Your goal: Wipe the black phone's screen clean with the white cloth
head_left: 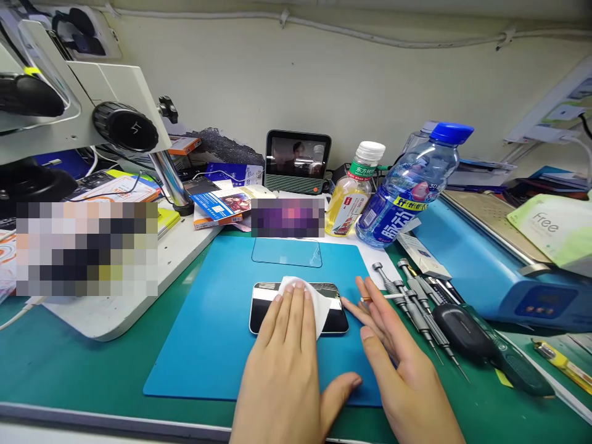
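Note:
A smartphone point(336, 320) lies flat, screen up and lengthwise across, on the blue mat point(198, 345). My left hand point(287, 345) presses a white wipe point(321, 308) onto its screen, with the fingers flat and close together and the thumb out to the side. Part of the wipe and screen is hidden under those fingers. At the phone's right end is my right hand point(398, 364), one fingertip at the phone's edge. What looks like a cigarette point(394, 296) sticks out between its fingers. Beyond the phone, a clear glass screen protector point(287, 253) with a dark border lies on the mat.
Several precision screwdrivers point(419, 308) and a black case point(464, 333) lie to the right, before a blue machine point(504, 296). A tea bottle point(354, 191) and a larger blue-capped bottle point(411, 191) stand behind. A microscope stand point(111, 314) occupies the left; a small display point(298, 157) stands at the back.

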The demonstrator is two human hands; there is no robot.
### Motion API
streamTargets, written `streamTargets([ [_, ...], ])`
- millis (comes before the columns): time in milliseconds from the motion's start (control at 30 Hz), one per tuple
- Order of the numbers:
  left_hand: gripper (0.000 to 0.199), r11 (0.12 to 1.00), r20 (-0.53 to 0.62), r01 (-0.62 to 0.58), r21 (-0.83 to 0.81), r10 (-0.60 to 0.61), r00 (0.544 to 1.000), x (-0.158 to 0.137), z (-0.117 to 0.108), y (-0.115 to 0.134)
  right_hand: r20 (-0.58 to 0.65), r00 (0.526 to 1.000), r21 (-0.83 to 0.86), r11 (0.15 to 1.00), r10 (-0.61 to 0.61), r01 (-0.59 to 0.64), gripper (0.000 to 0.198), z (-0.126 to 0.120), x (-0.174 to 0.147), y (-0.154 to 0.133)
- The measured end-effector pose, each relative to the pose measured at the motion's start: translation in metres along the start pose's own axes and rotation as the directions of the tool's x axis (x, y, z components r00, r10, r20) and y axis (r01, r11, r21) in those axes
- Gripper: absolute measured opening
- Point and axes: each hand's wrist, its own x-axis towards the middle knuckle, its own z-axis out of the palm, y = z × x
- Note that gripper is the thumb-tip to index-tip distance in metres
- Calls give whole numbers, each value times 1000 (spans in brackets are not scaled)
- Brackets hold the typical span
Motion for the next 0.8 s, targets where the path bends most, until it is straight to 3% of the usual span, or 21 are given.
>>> streamTargets([
  [100, 97, 1000, -18, 18, 7, -18, 1000, 0, 1, 6, 10, 1000, 8, 1000, 7, -7, 63, 0, -1, 1],
  [233, 101, 1000, -32, -14, 14, 14, 999, -23, 6, 15, 12, 999, -10, 999, 34, -34, 62, 0, -1, 0],
  [333, 98, 998, -39, 57, -4, -57, 998, -35, 8, 18, 14, 999, -32, 999, 40, -40, 61, 0, -1, 0],
  [500, 95, 999, 1, -44, -8, 44, 999, -9, 6, 12, 8, 1000, -8, 1000, 20, -20, 63, -1, -1, -1],
  [633, 84, 998, -9, 60, -20, -60, 998, 12, 4, 14, 4, 1000, -17, 999, 27, -27, 64, -1, -1, -2],
  [800, 78, 999, -19, -46, 18, 46, 999, -4, 4, 15, 16, 999, -32, 999, 36, -36, 63, 0, -2, 0],
])
